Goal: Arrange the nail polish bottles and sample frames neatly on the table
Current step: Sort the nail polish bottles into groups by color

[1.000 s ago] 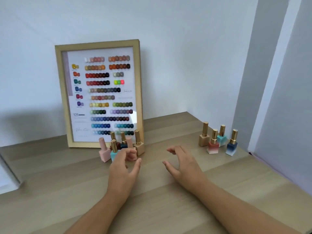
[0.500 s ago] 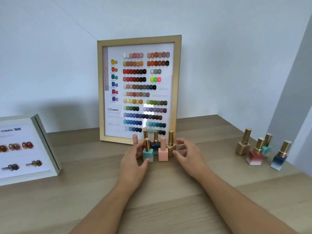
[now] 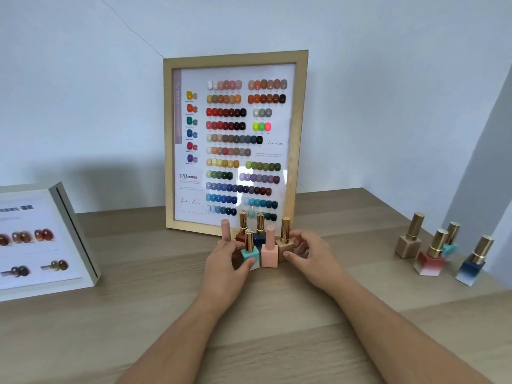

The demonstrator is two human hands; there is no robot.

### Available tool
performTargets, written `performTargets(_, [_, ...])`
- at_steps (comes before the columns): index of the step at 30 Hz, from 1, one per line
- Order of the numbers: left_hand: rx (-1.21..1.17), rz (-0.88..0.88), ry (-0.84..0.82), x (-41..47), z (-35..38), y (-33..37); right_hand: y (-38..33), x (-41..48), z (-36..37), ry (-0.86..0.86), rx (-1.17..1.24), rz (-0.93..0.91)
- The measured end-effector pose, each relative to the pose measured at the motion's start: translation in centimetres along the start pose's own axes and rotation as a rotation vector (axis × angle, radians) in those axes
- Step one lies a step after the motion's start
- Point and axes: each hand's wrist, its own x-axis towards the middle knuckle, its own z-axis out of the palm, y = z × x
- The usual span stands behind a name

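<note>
A wooden sample frame (image 3: pixel 300 139) with rows of colour swatches leans upright against the wall. In front of it stands a tight cluster of several nail polish bottles. My left hand (image 3: pixel 225 264) cups the cluster's left side, thumb on the teal bottle (image 3: pixel 250 254). My right hand (image 3: pixel 315 256) presses the right side, fingers on the beige bottle (image 3: pixel 285 243). A pink bottle (image 3: pixel 269 252) stands between my hands. Another group of bottles (image 3: pixel 432 259) stands at the right. A white sample frame (image 3: pixel 69 223) lies at the left.
The wooden table (image 3: pixel 138 314) meets white walls behind and a wall corner at the right, close to the right-hand bottles. The white frame runs off the left edge of view.
Both hands have closed in from the sides onto the middle cluster of bottles. The view has swung left, bringing the white frame into sight.
</note>
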Motion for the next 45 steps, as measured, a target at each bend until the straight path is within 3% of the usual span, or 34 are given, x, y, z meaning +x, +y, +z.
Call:
performTargets(7, [-0.053,-0.001,-0.028,-0.3,-0.3,0.1,-0.4,-0.9,-0.8,-0.050,0.104,0.061])
performTargets(13, [-0.198,0.135,0.003,-2.4,0.5,1.3,1.2,-4.2,-4.9,0.118,0.216,0.095])
performTargets(17, [-0.236,0.235,-0.083,-4.0,3.8,4.6,3.3,-7.3,-9.4,0.186,0.147,0.123])
performTargets(29, [-0.378,0.290,-0.361,-6.6,16.3,17.3,9.6,-14.3,-21.6,0.366,-0.028,0.301])
performTargets(42, [-0.266,0.289,-0.444,-5.7,20.3,19.8,12.0,-14.2,-23.3,0.319,-0.087,0.315])
performTargets(45, [-0.282,0.291,-0.434,-5.9,19.9,19.7,11.4,-14.6,-23.0,0.382,-0.079,0.311])
